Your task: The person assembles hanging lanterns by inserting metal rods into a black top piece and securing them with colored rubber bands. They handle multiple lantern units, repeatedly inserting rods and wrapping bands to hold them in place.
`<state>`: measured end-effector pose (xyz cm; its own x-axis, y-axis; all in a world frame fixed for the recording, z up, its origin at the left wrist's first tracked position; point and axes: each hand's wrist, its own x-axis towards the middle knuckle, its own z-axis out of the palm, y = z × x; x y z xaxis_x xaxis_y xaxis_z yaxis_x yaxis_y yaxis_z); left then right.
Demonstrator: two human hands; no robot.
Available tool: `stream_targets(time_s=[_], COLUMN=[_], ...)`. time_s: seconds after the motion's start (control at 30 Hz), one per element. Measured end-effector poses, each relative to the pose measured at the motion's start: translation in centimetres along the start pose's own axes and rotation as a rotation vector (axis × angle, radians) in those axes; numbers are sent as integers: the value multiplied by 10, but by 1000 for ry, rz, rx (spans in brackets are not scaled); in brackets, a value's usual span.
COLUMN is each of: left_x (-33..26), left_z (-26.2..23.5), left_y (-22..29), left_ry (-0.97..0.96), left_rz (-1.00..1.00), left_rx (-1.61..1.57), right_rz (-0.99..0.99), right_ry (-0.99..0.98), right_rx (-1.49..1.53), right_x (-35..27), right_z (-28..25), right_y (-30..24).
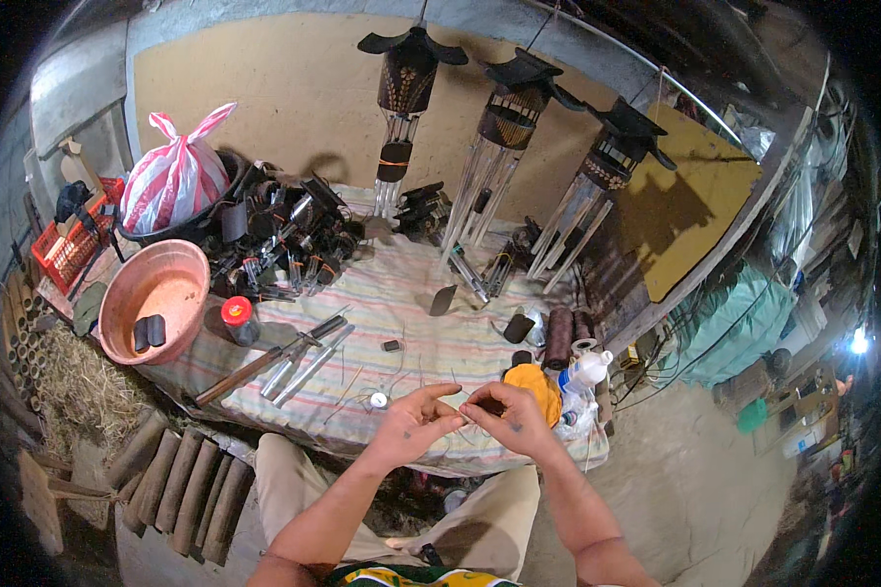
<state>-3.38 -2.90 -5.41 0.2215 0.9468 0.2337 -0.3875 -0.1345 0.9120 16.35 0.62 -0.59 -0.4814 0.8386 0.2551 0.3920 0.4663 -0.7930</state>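
Over the near edge of the striped cloth [313, 416], my left hand [419, 426] and my right hand [507, 419] meet, thumbs and fingertips pinched almost together. Whatever lies between the fingertips is too small to make out; thin strands show on the cloth close by. A small white round cap or spool [379, 400] sits just left of my left hand. Close to my right hand is a bundle of yellow cloth [533, 391]. Three dark wind chimes with hanging metal tubes, a left one [406, 83], a middle one [507, 122] and a right one [609, 161], are suspended beyond the hands.
A pink basin [191, 303] holds two dark pieces. Nearby stand a red-lidded jar [238, 315], a long-handled tool [240, 380] and metal tubes [308, 372]. Dark parts [294, 235] pile up behind. At right are brown thread spools [559, 338] and a white bottle [585, 372].
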Motion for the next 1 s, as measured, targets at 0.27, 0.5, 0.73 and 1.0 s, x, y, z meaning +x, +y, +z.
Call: stream_targets(time_s=[0.27, 0.5, 0.73, 1.0], left_x=[15, 130, 248, 211], left_z=[-19, -72, -102, -67], left_y=[19, -8, -116, -109], left_ry=[-225, 33, 305, 382], left_rz=[-97, -204, 352, -16], left_rx=[-951, -51, 903, 888], right_rz=[-27, -189, -449, -673], right_ry=[69, -247, -136, -165], right_rx=[-176, -392, -1245, -1927], right_x=[29, 81, 171, 272], right_z=[-16, -64, -122, -94], right_y=[10, -22, -99, -105])
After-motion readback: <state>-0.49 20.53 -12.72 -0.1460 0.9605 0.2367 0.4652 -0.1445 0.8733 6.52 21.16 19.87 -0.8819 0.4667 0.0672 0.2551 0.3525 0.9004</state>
